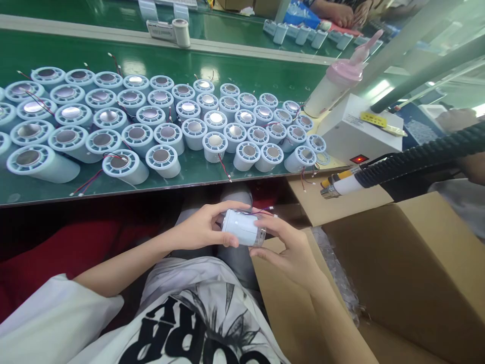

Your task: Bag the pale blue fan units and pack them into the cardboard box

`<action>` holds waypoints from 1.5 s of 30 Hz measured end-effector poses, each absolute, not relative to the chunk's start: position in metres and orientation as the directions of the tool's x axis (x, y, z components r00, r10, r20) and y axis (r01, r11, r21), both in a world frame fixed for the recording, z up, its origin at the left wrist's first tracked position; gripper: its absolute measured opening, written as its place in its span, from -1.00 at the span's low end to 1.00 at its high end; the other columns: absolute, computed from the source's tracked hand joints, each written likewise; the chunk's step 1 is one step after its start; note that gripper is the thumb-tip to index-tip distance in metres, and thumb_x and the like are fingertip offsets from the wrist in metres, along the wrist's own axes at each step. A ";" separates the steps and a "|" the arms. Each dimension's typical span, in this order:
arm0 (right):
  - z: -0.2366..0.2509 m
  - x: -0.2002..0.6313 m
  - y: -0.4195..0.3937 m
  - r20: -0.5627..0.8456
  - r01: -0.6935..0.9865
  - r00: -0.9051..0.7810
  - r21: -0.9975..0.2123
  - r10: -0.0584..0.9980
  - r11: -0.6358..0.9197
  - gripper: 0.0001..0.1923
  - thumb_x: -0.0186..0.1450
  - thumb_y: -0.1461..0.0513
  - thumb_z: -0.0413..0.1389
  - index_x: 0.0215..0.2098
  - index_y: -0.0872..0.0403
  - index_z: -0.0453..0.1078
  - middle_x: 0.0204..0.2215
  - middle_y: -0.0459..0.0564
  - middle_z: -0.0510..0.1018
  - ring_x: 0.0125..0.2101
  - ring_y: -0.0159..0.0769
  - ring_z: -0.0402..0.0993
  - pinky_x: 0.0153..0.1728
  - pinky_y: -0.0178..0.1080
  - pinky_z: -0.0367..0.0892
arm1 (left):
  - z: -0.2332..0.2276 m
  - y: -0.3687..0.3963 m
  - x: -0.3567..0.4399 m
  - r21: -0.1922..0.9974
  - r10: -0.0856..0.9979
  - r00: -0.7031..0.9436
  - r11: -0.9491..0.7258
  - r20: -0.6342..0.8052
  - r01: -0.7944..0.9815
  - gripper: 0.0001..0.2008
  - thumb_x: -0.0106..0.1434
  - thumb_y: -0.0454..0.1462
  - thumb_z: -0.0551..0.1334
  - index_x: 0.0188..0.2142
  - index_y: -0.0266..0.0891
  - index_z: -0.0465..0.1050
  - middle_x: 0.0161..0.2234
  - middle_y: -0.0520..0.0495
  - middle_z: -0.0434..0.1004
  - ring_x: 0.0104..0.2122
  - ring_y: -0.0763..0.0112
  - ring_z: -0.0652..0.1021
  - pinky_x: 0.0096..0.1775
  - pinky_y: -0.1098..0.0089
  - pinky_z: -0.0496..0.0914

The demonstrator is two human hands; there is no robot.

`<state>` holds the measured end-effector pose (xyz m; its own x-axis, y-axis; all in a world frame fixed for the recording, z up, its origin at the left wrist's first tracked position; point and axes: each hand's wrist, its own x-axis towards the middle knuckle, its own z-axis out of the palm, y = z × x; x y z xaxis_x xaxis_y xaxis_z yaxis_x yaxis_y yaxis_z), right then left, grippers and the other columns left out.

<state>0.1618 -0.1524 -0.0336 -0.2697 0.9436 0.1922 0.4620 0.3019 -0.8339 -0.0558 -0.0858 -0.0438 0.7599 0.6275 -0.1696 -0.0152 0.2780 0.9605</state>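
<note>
Above my lap, a light-blue cylindrical housing (pixel 242 228) lies sideways between my two hands, with a clear plastic end on its right and thin red and dark wires with small connectors at its top. My left hand (pixel 210 226) grips its left end, the thumb along the near side. Around the clear end on the right, my right hand (pixel 286 242) has its fingers and thumb closed. Beyond them on the green bench stand many similar light-blue cylinders (pixel 164 161) with round metallic centres, several trailing wires.
Open cardboard boxes (pixel 401 258) with clear plastic wrap (pixel 337 273) are at my right. A black hose (pixel 417 156) with a metal nozzle juts in above them, before a white box-shaped device (pixel 352 131) with a lit red switch. A pink-lidded bottle (pixel 333 86) leans behind. Another person's hands (pixel 346 15) work across the bench.
</note>
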 end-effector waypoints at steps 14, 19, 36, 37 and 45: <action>-0.028 0.156 -0.153 -0.112 0.062 -0.236 -0.993 0.965 -0.100 -0.55 0.09 0.17 0.33 -0.08 -0.05 0.34 -0.10 -0.02 0.51 -0.09 -0.21 0.47 -0.17 -0.19 0.50 | -0.032 -0.086 -0.069 0.996 0.608 0.794 -0.057 -0.016 0.063 -0.27 0.02 -0.24 0.41 0.18 -0.11 0.25 0.17 -0.18 0.31 0.11 0.14 0.40 0.08 0.21 0.34; -0.025 0.153 -0.152 -0.215 -0.010 -0.226 -0.975 0.950 -0.223 -0.54 0.09 0.07 0.30 -0.10 0.00 0.31 -0.21 0.01 0.50 -0.22 -0.24 0.47 -0.32 -0.25 0.49 | -0.032 -0.083 -0.070 0.981 0.587 0.808 -0.184 0.055 0.067 -0.29 0.05 -0.23 0.39 0.19 -0.12 0.23 0.20 -0.19 0.27 0.17 0.13 0.33 0.15 0.17 0.27; -0.035 0.145 -0.149 -0.461 -0.194 -0.273 -0.834 0.845 -0.517 -0.53 0.15 -0.13 0.15 -0.30 0.05 0.18 -0.59 -0.14 0.53 -0.64 -0.34 0.51 -0.67 -0.39 0.38 | -0.032 -0.083 -0.071 0.943 0.550 0.821 -0.331 0.155 0.044 -0.29 0.08 -0.23 0.38 0.20 -0.09 0.21 0.20 -0.17 0.28 0.19 0.16 0.31 0.18 0.19 0.21; -0.034 0.143 -0.149 -0.469 -0.202 -0.277 -0.825 0.839 -0.528 -0.52 0.14 -0.15 0.14 -0.32 0.05 0.17 -0.62 -0.14 0.52 -0.66 -0.34 0.50 -0.69 -0.40 0.36 | -0.032 -0.082 -0.071 0.942 0.549 0.820 -0.335 0.164 0.035 -0.29 0.07 -0.24 0.38 0.20 -0.08 0.20 0.20 -0.16 0.28 0.19 0.17 0.31 0.18 0.19 0.20; -0.031 0.136 -0.143 -0.558 -0.232 -0.347 -0.727 0.754 -0.646 -0.42 0.10 -0.28 0.04 -0.44 0.07 0.19 -0.72 -0.12 0.46 -0.77 -0.44 0.37 -0.81 -0.49 0.22 | -0.034 -0.081 -0.071 0.938 0.541 0.815 -0.346 0.207 -0.009 -0.29 0.07 -0.26 0.38 0.20 -0.05 0.21 0.22 -0.19 0.25 0.20 0.11 0.30 0.16 0.14 0.23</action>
